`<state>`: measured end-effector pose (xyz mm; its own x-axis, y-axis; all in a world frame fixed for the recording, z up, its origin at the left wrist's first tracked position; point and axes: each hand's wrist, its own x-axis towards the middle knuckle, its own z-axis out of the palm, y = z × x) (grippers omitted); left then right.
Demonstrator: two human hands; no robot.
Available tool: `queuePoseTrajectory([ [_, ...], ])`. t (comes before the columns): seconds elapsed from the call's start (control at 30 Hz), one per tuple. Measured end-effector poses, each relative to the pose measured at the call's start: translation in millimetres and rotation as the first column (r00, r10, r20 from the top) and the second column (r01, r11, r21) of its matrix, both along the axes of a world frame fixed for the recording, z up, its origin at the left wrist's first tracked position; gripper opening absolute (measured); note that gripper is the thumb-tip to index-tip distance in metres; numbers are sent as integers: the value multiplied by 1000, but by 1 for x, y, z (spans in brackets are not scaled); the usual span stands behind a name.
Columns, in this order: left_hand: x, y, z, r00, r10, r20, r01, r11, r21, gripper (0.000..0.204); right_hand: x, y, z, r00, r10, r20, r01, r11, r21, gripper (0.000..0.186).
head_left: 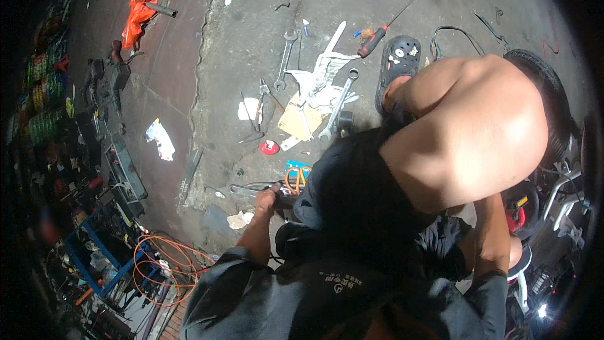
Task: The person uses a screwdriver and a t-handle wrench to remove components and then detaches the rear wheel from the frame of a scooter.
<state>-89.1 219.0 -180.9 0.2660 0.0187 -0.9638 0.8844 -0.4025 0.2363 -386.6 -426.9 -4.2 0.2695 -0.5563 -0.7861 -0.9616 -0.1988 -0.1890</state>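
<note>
My left hand (pixel 267 199) is low at centre-left, its fingers closed on something dark I cannot make out. Long grey metal tools (pixel 242 190) lie against it, and orange loop-shaped handles (pixel 293 179) show just to its right. My right forearm (pixel 492 234) passes down behind my bent bare leg (pixel 465 132), which hides the right hand. Ahead on the floor lie a white glove (pixel 326 72), a combination wrench (pixel 340 104), an open-ended wrench (pixel 286 60), pliers (pixel 264 93), a red-and-black screwdriver (pixel 374 43) and a red round piece (pixel 269 147).
My foot wears a black clog (pixel 401 50). A tyre (pixel 547 94) stands beyond my knee. To the left are an orange-red bag (pixel 139 16), an open tool case (pixel 128 173), a blue metal frame (pixel 94 245) and a coiled orange hose (pixel 163 264).
</note>
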Motion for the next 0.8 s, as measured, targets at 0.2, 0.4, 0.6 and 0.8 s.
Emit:
queuePoseTrajectory([
  [0.2, 19, -14, 4, -201, -821, 535, 813, 165, 559, 21, 3, -7, 7, 999, 30, -19, -31, 999, -38, 46],
  [0.4, 0, 13, 0, 708, -660, 252, 557, 741, 374, 13, 5, -15, 10, 997, 80, -17, -80, 995, -54, 46],
  [0.6, 6, 0, -21, -106, -952, 286, 801, 89, 592, 27, 3, -9, 2, 992, 72, 103, -62, 993, -98, 46],
  [0.8, 60, -32, -19, -375, -925, 56, 818, -302, 489, 22, 12, 44, -40, 960, -112, 255, 160, 971, -177, 44],
])
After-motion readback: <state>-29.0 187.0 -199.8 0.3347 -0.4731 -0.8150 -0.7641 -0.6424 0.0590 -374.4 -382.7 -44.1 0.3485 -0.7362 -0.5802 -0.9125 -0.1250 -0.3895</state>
